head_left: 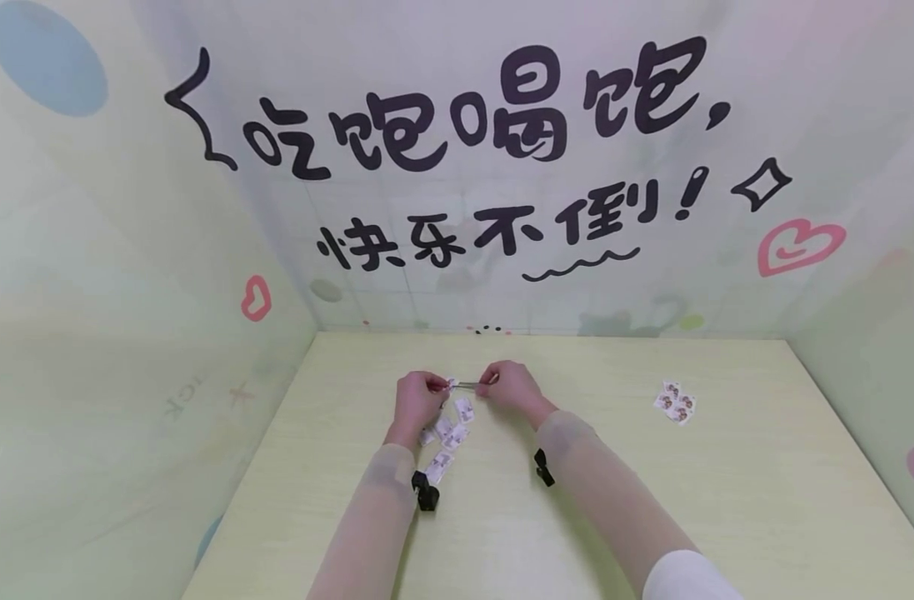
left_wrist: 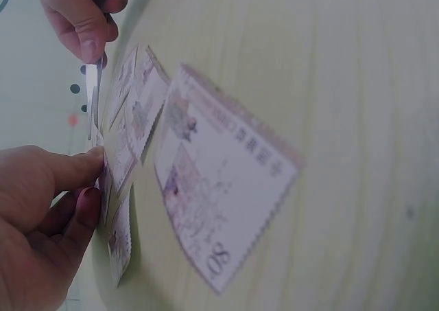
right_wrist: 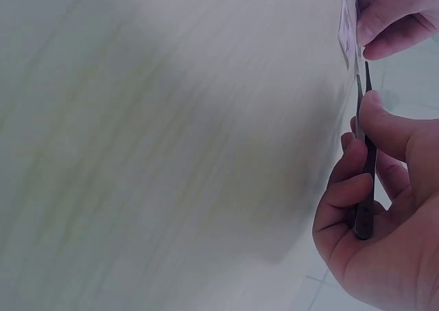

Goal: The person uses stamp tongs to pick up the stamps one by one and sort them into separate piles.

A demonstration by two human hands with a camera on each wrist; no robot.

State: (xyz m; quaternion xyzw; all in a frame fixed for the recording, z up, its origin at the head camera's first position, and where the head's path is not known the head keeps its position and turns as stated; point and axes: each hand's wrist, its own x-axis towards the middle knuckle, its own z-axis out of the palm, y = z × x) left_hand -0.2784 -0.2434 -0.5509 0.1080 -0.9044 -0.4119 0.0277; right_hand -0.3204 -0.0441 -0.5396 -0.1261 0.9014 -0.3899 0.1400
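The left hand (head_left: 417, 400) pinches a stamp (head_left: 452, 383) over the table (head_left: 726, 508)'s far part, probably steadying its edge for the tweezers (head_left: 467, 385) the right hand (head_left: 515, 387) grips; loose stamps (head_left: 466, 409) lie just nearer, within easy reach, another cluster (head_left: 680, 407) well right.

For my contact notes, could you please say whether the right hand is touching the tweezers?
Touching: the right wrist view shows the right hand gripping the tweezers between thumb and curled fingers.
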